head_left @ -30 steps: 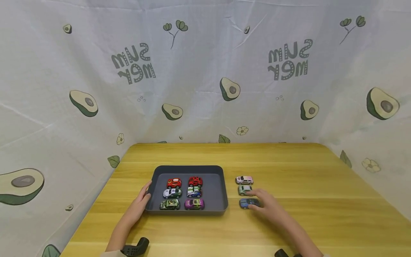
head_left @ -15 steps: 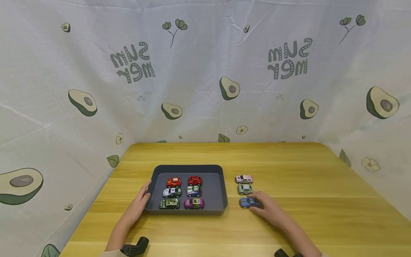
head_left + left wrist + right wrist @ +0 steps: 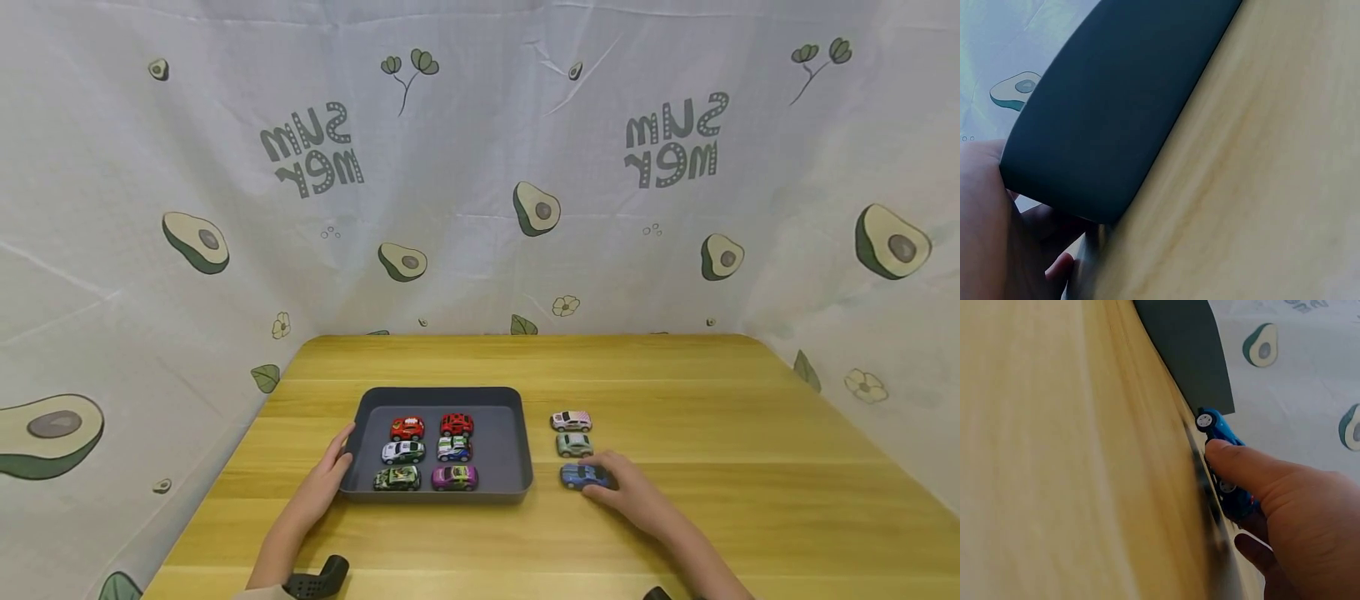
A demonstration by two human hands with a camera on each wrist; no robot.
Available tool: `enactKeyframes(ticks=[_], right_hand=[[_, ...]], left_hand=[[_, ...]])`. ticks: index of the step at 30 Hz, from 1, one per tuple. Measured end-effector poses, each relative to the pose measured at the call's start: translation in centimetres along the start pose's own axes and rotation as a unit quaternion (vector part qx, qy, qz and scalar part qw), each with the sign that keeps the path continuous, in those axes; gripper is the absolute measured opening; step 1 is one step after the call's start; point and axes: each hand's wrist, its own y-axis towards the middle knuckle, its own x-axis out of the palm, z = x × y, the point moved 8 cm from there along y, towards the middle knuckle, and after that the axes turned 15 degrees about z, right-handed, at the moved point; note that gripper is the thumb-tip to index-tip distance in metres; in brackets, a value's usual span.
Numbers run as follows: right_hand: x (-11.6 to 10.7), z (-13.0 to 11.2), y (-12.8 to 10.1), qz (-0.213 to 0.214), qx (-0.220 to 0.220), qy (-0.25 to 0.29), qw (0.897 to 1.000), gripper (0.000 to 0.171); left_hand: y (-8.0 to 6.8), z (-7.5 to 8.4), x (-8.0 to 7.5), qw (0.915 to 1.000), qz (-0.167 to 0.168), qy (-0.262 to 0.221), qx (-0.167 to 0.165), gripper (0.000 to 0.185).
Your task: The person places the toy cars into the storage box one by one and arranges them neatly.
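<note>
A dark grey tray (image 3: 517,433) holds several toy cars in two columns, among them a red one (image 3: 407,428) and a purple one (image 3: 453,477). My left hand (image 3: 336,463) grips the tray's near-left corner, thumb along its left rim; in the left wrist view the hand (image 3: 997,219) wraps round the tray's wall (image 3: 1116,106). Right of the tray stand a pink-white car (image 3: 571,420), a grey-green car (image 3: 574,445) and a blue car (image 3: 581,476) in a column. My right hand (image 3: 603,485) pinches the blue car (image 3: 1219,430) between thumb (image 3: 1241,465) and fingers.
The wooden table (image 3: 712,433) is bare to the right and at the back. An avocado-print cloth (image 3: 480,208) walls in the table on three sides. A black wrist mount (image 3: 318,577) shows at the near edge.
My right hand's fingers have drawn back from beside the grey-green car and settled round the blue car. The left hand and the tray have stayed put.
</note>
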Motion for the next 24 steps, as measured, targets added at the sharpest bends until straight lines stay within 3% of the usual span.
enactKeyframes(ticks=[10, 18, 24], right_hand=[[-0.7, -1.0, 0.2, 0.037, 0.004, 0.038, 0.999, 0.036], [-0.9, -2.4, 0.7, 0.039, 0.003, 0.028, 0.999, 0.038], [-1.0, -3.3, 1.2, 0.058, -0.021, 0.025, 0.998, 0.035]], left_hand=[[0.1, 0.5, -0.1, 1.0000, -0.005, -0.004, 0.007, 0.049], [0.1, 0.0, 0.0, 1.0000, 0.001, 0.005, 0.001, 0.049], [0.1, 0.1, 0.1, 1.0000, 0.002, 0.002, 0.002, 0.049]])
